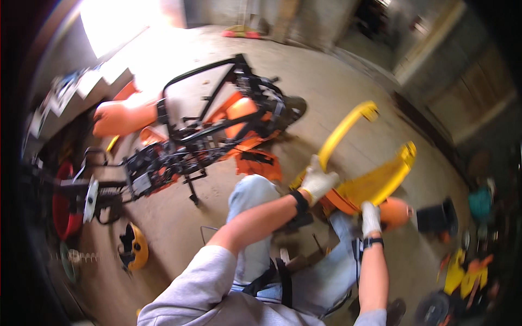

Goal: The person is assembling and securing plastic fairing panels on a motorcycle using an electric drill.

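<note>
A yellow curved plastic body panel (pixel 375 185) with a long bent arm stretches out in front of me, above my knees. My left hand (pixel 319 181), in a white glove, is closed on it near the base of the bent arm. On the panel's near edge, further right, my gloved right hand (pixel 371 218) grips with fingers wrapped over the rim. Orange plastic shows beneath the panel, and a rounded orange piece (pixel 395 212) lies just beyond my right hand. To the left stands a stripped black motorbike frame (pixel 201 130) with orange parts on and under it.
A yellow helmet (pixel 138 247) lies on the floor at left, near a red basin (pixel 65 202). Right of me is a black bucket (pixel 437 217), with yellow and black parts (pixel 462 277) nearer. A broom (pixel 241 32) stands by the far wall; boxes (pixel 81 95) line the left.
</note>
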`<state>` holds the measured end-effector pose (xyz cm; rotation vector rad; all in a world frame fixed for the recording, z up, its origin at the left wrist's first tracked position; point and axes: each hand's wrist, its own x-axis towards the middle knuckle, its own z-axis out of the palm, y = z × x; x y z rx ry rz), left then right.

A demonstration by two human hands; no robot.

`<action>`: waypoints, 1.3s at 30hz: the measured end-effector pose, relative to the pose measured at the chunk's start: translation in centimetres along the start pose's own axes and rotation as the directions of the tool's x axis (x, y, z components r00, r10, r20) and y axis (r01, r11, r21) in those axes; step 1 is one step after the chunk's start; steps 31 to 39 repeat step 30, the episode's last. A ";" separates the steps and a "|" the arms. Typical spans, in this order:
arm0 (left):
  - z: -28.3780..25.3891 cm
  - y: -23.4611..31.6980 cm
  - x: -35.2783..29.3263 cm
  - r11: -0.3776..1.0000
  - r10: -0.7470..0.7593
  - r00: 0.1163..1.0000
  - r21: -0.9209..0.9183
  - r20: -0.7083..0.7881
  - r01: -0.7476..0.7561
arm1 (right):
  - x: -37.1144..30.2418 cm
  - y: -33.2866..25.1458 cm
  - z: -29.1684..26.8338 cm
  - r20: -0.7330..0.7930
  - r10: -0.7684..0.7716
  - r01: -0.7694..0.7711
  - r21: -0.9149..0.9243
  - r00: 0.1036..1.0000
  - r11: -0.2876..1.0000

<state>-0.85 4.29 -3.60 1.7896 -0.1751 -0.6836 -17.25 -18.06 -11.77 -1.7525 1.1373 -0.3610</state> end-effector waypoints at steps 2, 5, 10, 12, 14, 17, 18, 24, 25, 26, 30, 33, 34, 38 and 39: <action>0.5 -4.2 2.3 0.998 -0.016 0.994 -0.055 -0.105 0.011 | -0.1 -0.3 1.9 0.061 0.110 -0.106 -0.058 0.992 0.993; 2.6 -1.8 1.2 0.932 -0.172 0.974 -0.296 0.147 0.209 | 1.3 3.3 -0.5 -0.013 0.112 -0.113 -0.059 0.994 0.992; 0.6 -4.5 1.7 0.892 -0.174 0.951 -0.369 0.255 0.262 | -4.4 0.0 1.3 0.093 0.254 -0.261 0.067 0.963 0.963; 0.2 -3.3 1.5 0.902 -0.143 0.940 -0.349 0.308 0.252 | -6.3 -0.3 1.5 -0.055 -0.045 0.052 0.135 0.997 0.989; 0.3 -2.0 0.0 0.951 -0.113 0.969 -0.258 0.219 0.169 | -8.2 -2.2 0.9 0.007 0.185 -0.181 0.256 0.983 0.950; 0.0 -1.0 0.7 0.961 0.005 0.977 -0.271 0.213 0.054 | -10.6 -4.6 -0.2 0.046 0.215 -0.215 0.412 0.975 0.886; 0.6 0.2 0.6 0.964 0.022 0.974 -0.263 0.226 0.039 | -10.0 -3.9 -1.4 0.041 0.064 -0.076 0.507 0.997 0.859; -0.1 2.1 1.9 0.824 0.178 0.962 -0.565 0.208 -0.030 | -10.8 -9.4 -4.7 -0.077 -0.187 0.201 0.275 0.979 0.940; -2.1 -0.1 4.9 0.796 0.243 0.937 -0.603 0.249 -0.046 | -12.1 -11.7 -3.3 -0.011 -0.071 0.071 0.329 0.997 0.942; -0.4 1.7 3.1 0.754 0.347 0.908 -0.646 0.234 -0.122 | -12.8 -12.4 -4.4 -0.116 -0.041 0.074 0.293 0.992 0.953; 0.4 0.5 6.4 0.673 0.415 0.810 -0.739 0.413 0.032 | -11.8 -10.7 -4.7 -0.110 -0.031 0.056 0.226 0.993 0.972; 0.4 0.5 6.4 0.673 0.415 0.810 -0.739 0.413 0.032 | -11.8 -10.7 -4.7 -0.110 -0.031 0.056 0.226 0.993 0.972; 0.4 0.5 6.4 0.673 0.415 0.810 -0.739 0.413 0.032 | -11.8 -10.7 -4.7 -0.110 -0.031 0.056 0.226 0.993 0.972; 0.4 0.5 6.4 0.673 0.415 0.810 -0.739 0.413 0.032 | -11.8 -10.7 -4.7 -0.110 -0.031 0.056 0.226 0.993 0.972; 0.4 0.5 6.4 0.673 0.415 0.810 -0.739 0.413 0.032 | -11.8 -10.7 -4.7 -0.110 -0.031 0.056 0.226 0.993 0.972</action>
